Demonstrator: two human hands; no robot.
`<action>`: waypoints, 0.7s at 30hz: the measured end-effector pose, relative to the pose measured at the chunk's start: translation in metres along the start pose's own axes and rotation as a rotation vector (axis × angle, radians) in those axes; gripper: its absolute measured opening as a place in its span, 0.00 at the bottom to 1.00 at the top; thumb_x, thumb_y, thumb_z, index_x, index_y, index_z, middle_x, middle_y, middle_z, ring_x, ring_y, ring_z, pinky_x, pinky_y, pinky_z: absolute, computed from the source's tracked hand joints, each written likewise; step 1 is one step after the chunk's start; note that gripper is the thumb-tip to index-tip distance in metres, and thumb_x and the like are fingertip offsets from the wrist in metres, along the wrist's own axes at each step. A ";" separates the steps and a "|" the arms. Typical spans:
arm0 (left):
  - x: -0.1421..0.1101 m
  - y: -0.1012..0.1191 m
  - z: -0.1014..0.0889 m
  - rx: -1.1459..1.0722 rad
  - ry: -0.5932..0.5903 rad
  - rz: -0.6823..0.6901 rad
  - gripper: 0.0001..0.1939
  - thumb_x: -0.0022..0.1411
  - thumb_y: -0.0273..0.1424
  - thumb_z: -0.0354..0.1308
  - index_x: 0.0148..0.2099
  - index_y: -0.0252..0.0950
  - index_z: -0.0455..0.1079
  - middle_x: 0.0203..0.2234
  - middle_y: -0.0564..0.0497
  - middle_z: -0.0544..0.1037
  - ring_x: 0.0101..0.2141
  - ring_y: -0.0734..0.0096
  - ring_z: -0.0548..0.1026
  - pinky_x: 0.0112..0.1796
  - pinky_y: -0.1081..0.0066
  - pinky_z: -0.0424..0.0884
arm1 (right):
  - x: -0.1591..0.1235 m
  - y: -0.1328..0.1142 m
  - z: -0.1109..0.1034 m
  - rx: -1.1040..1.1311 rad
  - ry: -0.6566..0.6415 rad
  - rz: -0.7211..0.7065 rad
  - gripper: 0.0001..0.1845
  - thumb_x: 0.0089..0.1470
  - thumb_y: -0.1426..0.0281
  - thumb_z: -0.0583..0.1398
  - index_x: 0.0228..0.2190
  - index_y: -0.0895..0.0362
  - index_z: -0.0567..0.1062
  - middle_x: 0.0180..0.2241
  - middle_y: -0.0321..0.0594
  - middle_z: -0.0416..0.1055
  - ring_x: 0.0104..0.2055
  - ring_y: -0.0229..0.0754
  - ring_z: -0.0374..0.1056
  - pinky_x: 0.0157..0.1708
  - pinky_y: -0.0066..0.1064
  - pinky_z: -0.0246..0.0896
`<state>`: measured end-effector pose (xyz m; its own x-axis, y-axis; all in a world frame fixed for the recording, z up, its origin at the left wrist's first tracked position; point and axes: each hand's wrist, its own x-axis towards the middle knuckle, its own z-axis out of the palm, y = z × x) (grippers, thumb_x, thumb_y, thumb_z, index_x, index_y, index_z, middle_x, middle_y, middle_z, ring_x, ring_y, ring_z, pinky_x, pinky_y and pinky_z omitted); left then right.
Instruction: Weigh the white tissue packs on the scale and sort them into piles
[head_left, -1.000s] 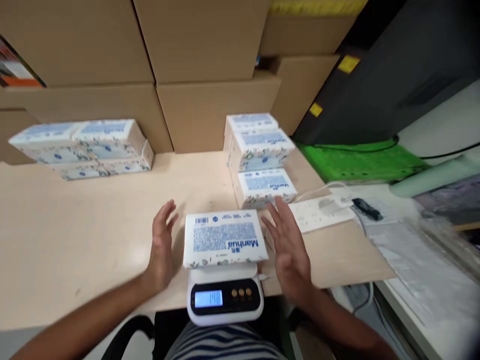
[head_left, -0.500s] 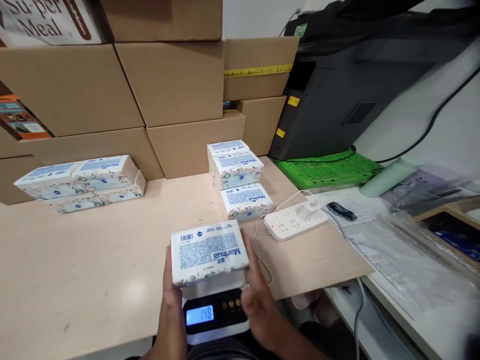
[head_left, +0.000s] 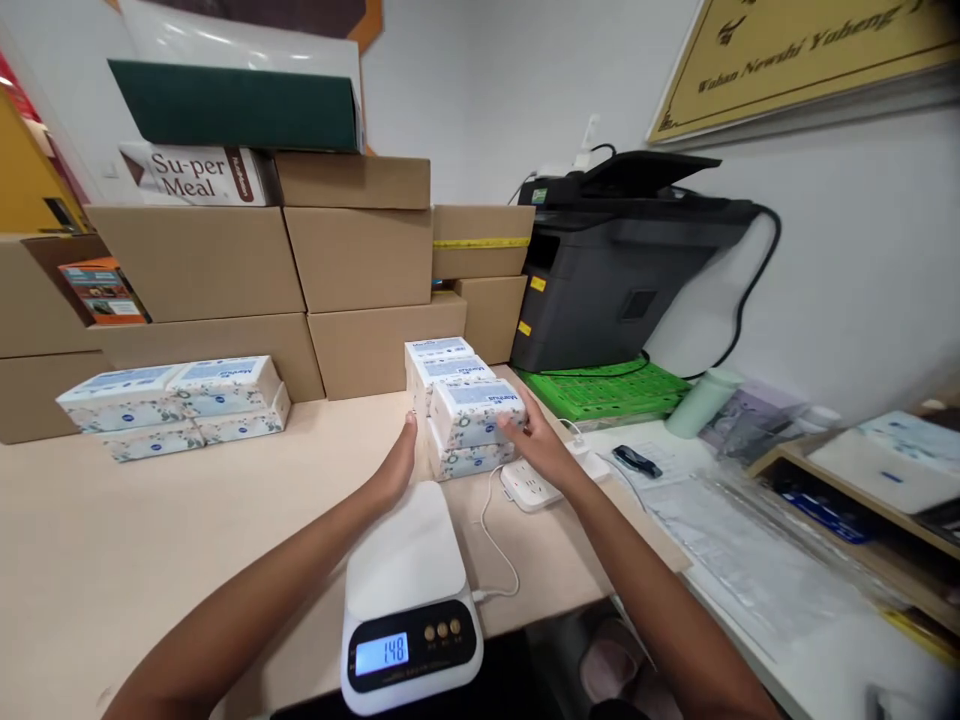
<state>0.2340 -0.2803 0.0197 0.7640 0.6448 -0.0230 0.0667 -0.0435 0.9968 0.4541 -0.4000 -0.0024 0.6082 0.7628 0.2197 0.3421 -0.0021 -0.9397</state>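
Observation:
A pack of tissues (head_left: 480, 408), white with blue print and a floral edge, sits on top of the near end of a stack of like packs (head_left: 474, 460). My right hand (head_left: 541, 442) grips its right side, thumb on the front face and fingers round the corner. My left hand (head_left: 396, 462) is open, fingers stretched, just left of the stack with a small gap to the pack. In front of me stands a white digital scale (head_left: 409, 555) with a bare platform; its lit display reads 1.48.
More tissue packs (head_left: 184, 405) are stacked at the left. Cardboard boxes (head_left: 367, 260) line the back. A power strip (head_left: 534, 485) with a white cable lies right of the stack. Behind it are a dark printer (head_left: 600, 290) and a green tray (head_left: 600, 390).
The tissue pack has moved from above the scale, between both hands, forward onto the near stack. My left hand has come away from it. The view has tilted up.

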 end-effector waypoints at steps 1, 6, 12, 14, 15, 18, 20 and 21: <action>0.002 -0.005 0.000 -0.006 -0.022 -0.051 0.49 0.71 0.65 0.28 0.82 0.42 0.37 0.80 0.57 0.33 0.78 0.54 0.31 0.76 0.56 0.33 | 0.003 0.008 -0.001 0.010 -0.005 0.001 0.62 0.50 0.37 0.66 0.76 0.49 0.53 0.76 0.46 0.56 0.78 0.57 0.54 0.77 0.54 0.48; 0.004 -0.021 0.000 0.005 -0.105 -0.036 0.51 0.71 0.64 0.28 0.82 0.35 0.39 0.80 0.53 0.37 0.79 0.62 0.35 0.76 0.61 0.37 | 0.001 0.022 -0.002 0.027 0.003 -0.058 0.57 0.53 0.45 0.68 0.75 0.51 0.55 0.71 0.48 0.65 0.73 0.56 0.63 0.74 0.52 0.56; 0.011 -0.029 -0.005 -0.059 -0.095 -0.028 0.45 0.74 0.60 0.27 0.82 0.40 0.42 0.80 0.52 0.41 0.79 0.64 0.40 0.76 0.57 0.42 | -0.001 0.018 0.014 -0.010 0.047 -0.121 0.53 0.54 0.49 0.67 0.74 0.49 0.57 0.74 0.47 0.60 0.73 0.56 0.62 0.73 0.54 0.57; 0.015 -0.031 -0.005 -0.067 -0.074 -0.013 0.45 0.75 0.60 0.28 0.81 0.39 0.46 0.79 0.49 0.44 0.79 0.61 0.44 0.75 0.56 0.47 | 0.000 0.017 0.017 -0.026 0.064 -0.124 0.52 0.55 0.49 0.67 0.73 0.51 0.57 0.73 0.50 0.62 0.72 0.56 0.63 0.72 0.55 0.58; 0.016 -0.033 -0.006 -0.070 -0.063 -0.005 0.45 0.75 0.60 0.28 0.81 0.39 0.49 0.79 0.48 0.46 0.78 0.60 0.46 0.75 0.55 0.49 | 0.000 0.017 0.018 -0.045 0.075 -0.122 0.52 0.55 0.48 0.67 0.73 0.52 0.57 0.72 0.52 0.63 0.72 0.57 0.63 0.72 0.55 0.57; 0.020 -0.039 -0.011 -0.063 -0.029 0.019 0.46 0.74 0.62 0.32 0.78 0.39 0.56 0.78 0.44 0.51 0.77 0.54 0.51 0.73 0.52 0.55 | -0.001 0.015 0.017 -0.135 0.105 -0.116 0.52 0.55 0.47 0.67 0.72 0.55 0.59 0.71 0.56 0.64 0.71 0.60 0.63 0.72 0.58 0.56; 0.018 -0.046 -0.026 -0.045 0.021 0.044 0.45 0.73 0.63 0.39 0.76 0.40 0.61 0.77 0.42 0.55 0.76 0.50 0.55 0.72 0.51 0.57 | -0.005 0.015 0.014 -0.200 0.145 -0.142 0.53 0.54 0.46 0.67 0.72 0.56 0.58 0.73 0.59 0.59 0.74 0.62 0.59 0.73 0.61 0.53; 0.016 -0.050 -0.038 -0.032 0.059 0.062 0.43 0.72 0.63 0.43 0.75 0.40 0.64 0.77 0.41 0.56 0.76 0.49 0.56 0.73 0.51 0.57 | -0.009 0.015 0.013 -0.235 0.174 -0.172 0.54 0.54 0.46 0.67 0.72 0.56 0.58 0.74 0.60 0.55 0.76 0.62 0.55 0.73 0.62 0.50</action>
<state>0.2186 -0.2385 -0.0280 0.7266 0.6857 0.0423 -0.0007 -0.0609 0.9981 0.4450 -0.3986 -0.0219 0.6333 0.6433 0.4302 0.5939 -0.0476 -0.8031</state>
